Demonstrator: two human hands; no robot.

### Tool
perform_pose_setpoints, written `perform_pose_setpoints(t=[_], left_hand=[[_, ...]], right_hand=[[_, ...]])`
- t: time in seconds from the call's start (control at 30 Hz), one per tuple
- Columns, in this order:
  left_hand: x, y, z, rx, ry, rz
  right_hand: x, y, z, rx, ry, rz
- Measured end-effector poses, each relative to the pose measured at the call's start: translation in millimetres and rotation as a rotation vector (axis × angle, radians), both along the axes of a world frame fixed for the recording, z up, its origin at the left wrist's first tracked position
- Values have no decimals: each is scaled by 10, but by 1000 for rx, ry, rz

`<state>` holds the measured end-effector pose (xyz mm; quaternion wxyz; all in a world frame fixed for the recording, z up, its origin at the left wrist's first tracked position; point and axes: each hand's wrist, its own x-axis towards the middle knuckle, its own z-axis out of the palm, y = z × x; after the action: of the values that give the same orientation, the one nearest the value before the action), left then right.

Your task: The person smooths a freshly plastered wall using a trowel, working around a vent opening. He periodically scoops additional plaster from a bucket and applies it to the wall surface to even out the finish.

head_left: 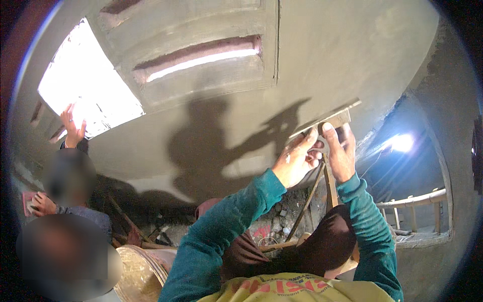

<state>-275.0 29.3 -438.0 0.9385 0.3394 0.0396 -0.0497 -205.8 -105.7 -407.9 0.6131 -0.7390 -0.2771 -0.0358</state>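
Observation:
My left hand (298, 160) has its fingers curled and its thumb up against a flat plastering float (344, 117). On the other side my right hand (340, 152) grips the same float, thumb pressed on its near face. The float is long, thin and grey-tan, tilted with its right end higher. Its long edge lies at or close to the smooth grey plastered wall (362, 55); whether it touches cannot be seen. Part of the float is hidden behind my fingers. A shadow of my head and arms falls on the wall left of my hands.
A person's hand (74, 130) reaches toward a bright opening (90, 75) at left; their other hand (44, 204) holds a reddish block (29, 202). A bucket (138, 274) stands lower left. Wooden props (329, 183) rise below my hands. A lamp (402, 143) and bamboo rail (415, 200) are right.

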Motion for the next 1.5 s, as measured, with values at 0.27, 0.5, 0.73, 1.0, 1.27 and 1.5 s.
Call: perform_pose_setpoints(t=[0.27,0.5,0.73,1.0,1.27,1.5], left_hand=[[-164,736,36,1130,-182,124],[-276,1562,537,1634,-337,1233],[-143,1736,543,1831,-300,1451],[64,1608,525,1869,-146,1412],[180,1546,392,1894,-182,1498],[143,1569,315,1882,-294,1450]], right_hand=[[577,372,865,296,-57,201],[581,853,834,454,-28,351],[698,798,725,308,-14,451],[884,894,1012,392,-202,345],[937,1179,1574,147,-732,-387],[1080,1683,2161,169,-956,-695]])
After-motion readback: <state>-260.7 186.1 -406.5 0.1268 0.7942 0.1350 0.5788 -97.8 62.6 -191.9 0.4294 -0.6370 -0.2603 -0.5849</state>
